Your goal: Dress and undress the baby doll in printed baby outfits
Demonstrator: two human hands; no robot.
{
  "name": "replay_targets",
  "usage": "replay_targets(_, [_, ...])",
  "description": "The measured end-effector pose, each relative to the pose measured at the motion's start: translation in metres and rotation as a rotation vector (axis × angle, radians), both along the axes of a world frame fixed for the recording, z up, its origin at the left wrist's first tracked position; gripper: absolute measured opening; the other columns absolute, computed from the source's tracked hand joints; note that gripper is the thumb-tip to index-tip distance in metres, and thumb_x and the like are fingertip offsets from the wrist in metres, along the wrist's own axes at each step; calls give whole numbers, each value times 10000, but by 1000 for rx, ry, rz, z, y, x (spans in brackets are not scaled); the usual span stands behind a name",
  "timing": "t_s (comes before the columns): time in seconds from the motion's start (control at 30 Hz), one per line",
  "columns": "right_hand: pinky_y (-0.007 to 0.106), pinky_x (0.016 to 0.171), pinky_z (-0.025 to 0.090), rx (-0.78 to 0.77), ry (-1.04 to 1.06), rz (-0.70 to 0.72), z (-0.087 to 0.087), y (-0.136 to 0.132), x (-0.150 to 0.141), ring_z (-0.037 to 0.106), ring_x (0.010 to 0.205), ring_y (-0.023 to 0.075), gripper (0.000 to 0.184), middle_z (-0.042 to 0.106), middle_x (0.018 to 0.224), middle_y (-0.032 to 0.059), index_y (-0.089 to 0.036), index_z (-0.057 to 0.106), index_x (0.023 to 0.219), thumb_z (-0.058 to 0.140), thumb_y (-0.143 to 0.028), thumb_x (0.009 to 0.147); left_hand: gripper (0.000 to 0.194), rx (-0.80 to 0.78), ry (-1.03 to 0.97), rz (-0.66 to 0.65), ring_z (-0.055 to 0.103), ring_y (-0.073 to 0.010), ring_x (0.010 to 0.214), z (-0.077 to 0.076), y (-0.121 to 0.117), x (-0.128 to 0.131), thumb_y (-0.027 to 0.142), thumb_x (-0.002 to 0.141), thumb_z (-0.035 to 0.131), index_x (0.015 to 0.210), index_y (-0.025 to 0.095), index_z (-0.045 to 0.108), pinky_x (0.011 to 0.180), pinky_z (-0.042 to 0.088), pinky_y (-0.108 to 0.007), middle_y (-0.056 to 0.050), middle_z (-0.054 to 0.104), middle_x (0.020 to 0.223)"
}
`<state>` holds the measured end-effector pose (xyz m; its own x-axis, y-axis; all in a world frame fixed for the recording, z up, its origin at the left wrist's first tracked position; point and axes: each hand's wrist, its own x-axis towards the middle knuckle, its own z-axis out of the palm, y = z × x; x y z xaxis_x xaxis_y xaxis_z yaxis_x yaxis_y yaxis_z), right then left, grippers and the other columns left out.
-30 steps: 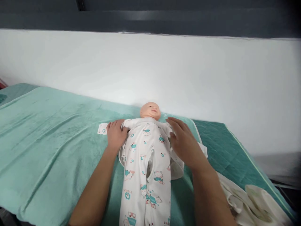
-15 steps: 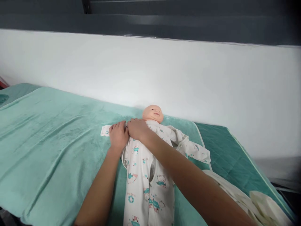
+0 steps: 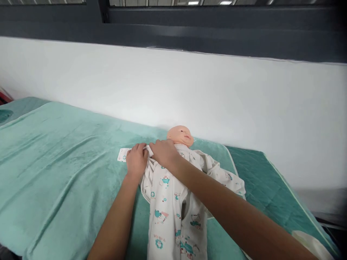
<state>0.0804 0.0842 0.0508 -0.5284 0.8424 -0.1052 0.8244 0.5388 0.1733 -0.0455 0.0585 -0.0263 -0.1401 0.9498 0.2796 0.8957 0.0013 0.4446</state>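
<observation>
A baby doll (image 3: 180, 135) lies face up, its head turned to the right. White printed baby pajamas (image 3: 163, 202) cover its body and run down toward me. On the left side, my left hand (image 3: 136, 160) is closed on the stretched-out sleeve, whose cuff (image 3: 124, 154) pokes out past the fingers. My right hand (image 3: 165, 153) grips the same sleeve close to the shoulder, just below the doll's head. A short stretch of bunched fabric shows between both hands. The opposite sleeve (image 3: 230, 180) lies out to the right. Whether the doll's arms fill the sleeves is hidden.
A light green plush blanket (image 3: 67, 155) lies under the doll, with a darker green quilted mat (image 3: 260, 180) at the right. Cream cloth (image 3: 311, 243) sits at the lower right. Behind stands a white wall (image 3: 173, 86) below a dark frame (image 3: 189, 34).
My right hand has shifted slightly right, away from the left one, opening a gap with sleeve fabric showing. The doll's head and pajamas have moved a little right in view as the camera tilted up.
</observation>
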Motion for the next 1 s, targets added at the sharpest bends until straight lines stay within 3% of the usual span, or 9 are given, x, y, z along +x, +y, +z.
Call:
replay_targets(0.2, [354,727,455,36,-46,-3,18,-3,24,672,910,286,212,665,1001,115,-189,628,1102,577,-325,949,388,13,-75,-15,668,-219,1037,4,-3,-7,161,938,402,1189,286,671,804,484,-320,-34,696,1193])
replay_targets(0.37, [285,631,392,85,-71,-27,38,-10,45,641,866,241,207,641,984,92,-204,611,1115,550,-326,960,499,-137,-106,-34,665,-202,1009,6,-4,-10,43,841,429,1152,327,697,706,440,-293,-3,695,1185])
replay_targets(0.5, [263,566,331,104,-65,-75,50,-15,55,624,803,210,209,634,955,65,-216,605,1109,553,-351,960,500,-168,-32,-67,660,-210,982,6,-3,-11,24,830,438,1174,313,659,653,395,-291,-17,698,1122])
replay_targets(0.6, [262,552,312,124,-36,-87,46,-17,54,623,798,210,217,632,944,58,-219,602,1107,578,-365,947,492,-138,54,-92,655,-221,944,6,-2,-9,9,840,419,1211,277,598,685,404,-316,-36,688,1117])
replay_targets(0.8, [312,635,384,103,-4,-38,21,-13,30,638,885,257,204,644,968,90,-204,610,1108,568,-338,959,258,-79,215,-69,620,-267,1028,2,0,-9,80,893,459,1075,215,581,832,435,-390,-62,681,1043])
replay_targets(0.9, [338,706,419,52,8,-53,11,-9,16,639,924,268,193,651,1006,104,-205,614,1111,569,-314,958,274,-68,238,-102,618,-256,1039,-1,0,-6,68,881,472,1094,213,567,944,422,-427,-62,676,1071])
replay_targets(1.0, [368,787,440,5,19,-73,6,-6,6,632,988,280,217,654,1073,122,-191,616,1143,582,-268,943,353,-34,261,-148,594,-268,1105,-2,-2,3,126,893,511,1236,208,528,1063,359,-478,-82,660,1154])
